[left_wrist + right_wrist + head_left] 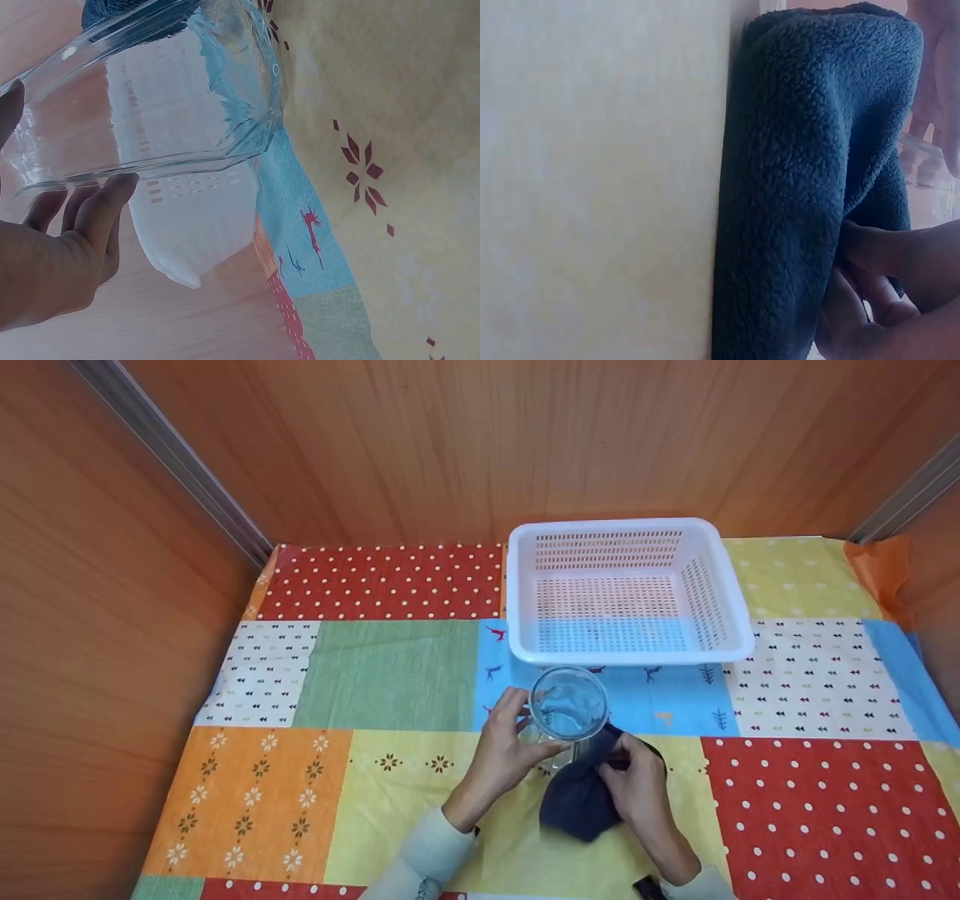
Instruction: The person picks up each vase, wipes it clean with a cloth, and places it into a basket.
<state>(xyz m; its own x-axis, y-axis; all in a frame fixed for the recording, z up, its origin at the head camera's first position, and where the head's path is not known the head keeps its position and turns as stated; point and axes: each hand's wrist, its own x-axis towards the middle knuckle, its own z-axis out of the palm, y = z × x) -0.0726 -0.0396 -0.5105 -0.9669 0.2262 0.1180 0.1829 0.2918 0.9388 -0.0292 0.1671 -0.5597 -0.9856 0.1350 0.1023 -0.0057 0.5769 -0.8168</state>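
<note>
While the left hand (pixel 504 746) holds a clear, round-rimmed drinking glass (pixel 568 712), thumb on one side and fingers on the other, the right hand (pixel 637 780) pinches a fold of dark navy, fleecy cloth (pixel 577 802) close beside it. Each grip is closed to the width of what it holds. The glass is in front of the person, rim upward; whether its base touches the table, I cannot tell.

The step in hand looks like wiping, which would go best with a light, steady left grip, turning the glass against a bunched part of the cloth. The loose, drooping end could snag underneath, so gathering it in seems wise.

Just beyond the glass, a white, rectangular plastic basket (pixel 630 656) with slotted walls limits forward room; its near rim is the likeliest thing to knock. Below lies a multicoloured patchwork-print tablecloth (pixel 390 675), and wood-grain panels (pixel 450 450) enclose the back and sides.
</note>
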